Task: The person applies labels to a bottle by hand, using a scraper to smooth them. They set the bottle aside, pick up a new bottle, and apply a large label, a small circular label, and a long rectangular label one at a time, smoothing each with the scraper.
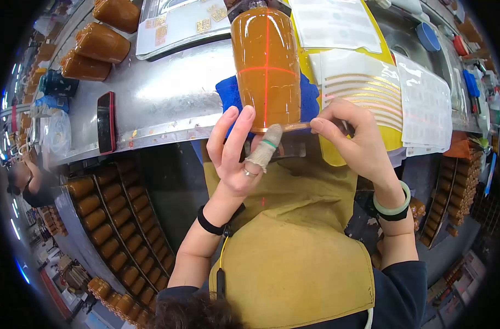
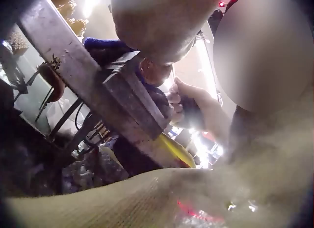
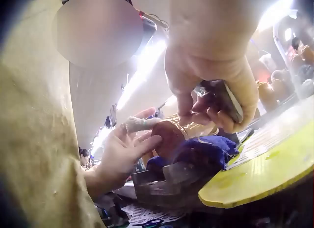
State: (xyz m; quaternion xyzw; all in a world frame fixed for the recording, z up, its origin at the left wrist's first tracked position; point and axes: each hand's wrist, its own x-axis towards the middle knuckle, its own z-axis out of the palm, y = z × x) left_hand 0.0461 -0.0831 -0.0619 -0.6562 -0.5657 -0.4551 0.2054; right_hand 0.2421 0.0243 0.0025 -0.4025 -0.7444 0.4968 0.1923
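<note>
the tall amber plastic bottle (image 1: 250,44) lies on a blue cloth pad (image 1: 226,92) at twelve o'clock on the steel worktop (image 1: 162,93), base toward the person, with a red laser cross (image 1: 265,70) on its side. the left hand (image 1: 236,153) keeps its fingers straight and apart, its taped thumb (image 1: 266,145) pressing the base rim, while the right hand (image 1: 354,137) has its fingers clamped on a thin gold strip (image 1: 295,127) at the rim's three o'clock side. if the round bottle rolls on the cloth or the pinch pulls unevenly, the strip probably creases or sits crooked.
</note>
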